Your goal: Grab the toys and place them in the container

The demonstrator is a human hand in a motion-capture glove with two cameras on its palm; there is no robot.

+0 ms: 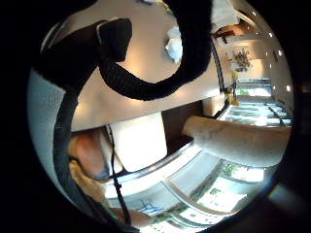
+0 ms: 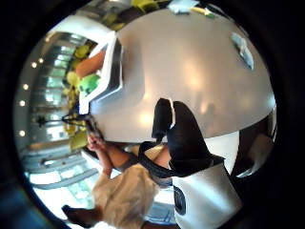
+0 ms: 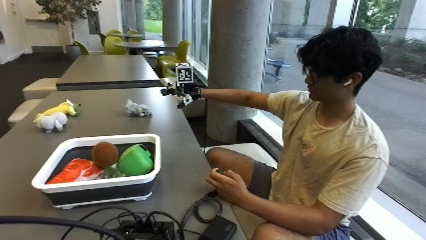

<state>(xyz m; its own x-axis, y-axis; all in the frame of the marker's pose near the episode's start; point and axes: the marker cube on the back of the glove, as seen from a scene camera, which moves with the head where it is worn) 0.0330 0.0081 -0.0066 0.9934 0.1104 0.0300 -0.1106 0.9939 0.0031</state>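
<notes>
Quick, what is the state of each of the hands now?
Right hand: open, holding nothing, raised above the table.
Left hand: bare, resting on the lap.

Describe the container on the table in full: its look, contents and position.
The container is a rectangular tub with a thick white rim, dark walls and small white feet. It stands upright on the grey table, near its front edge. Inside lie an orange toy, a brown ball-like toy and a green toy. No hand touches it.
</notes>
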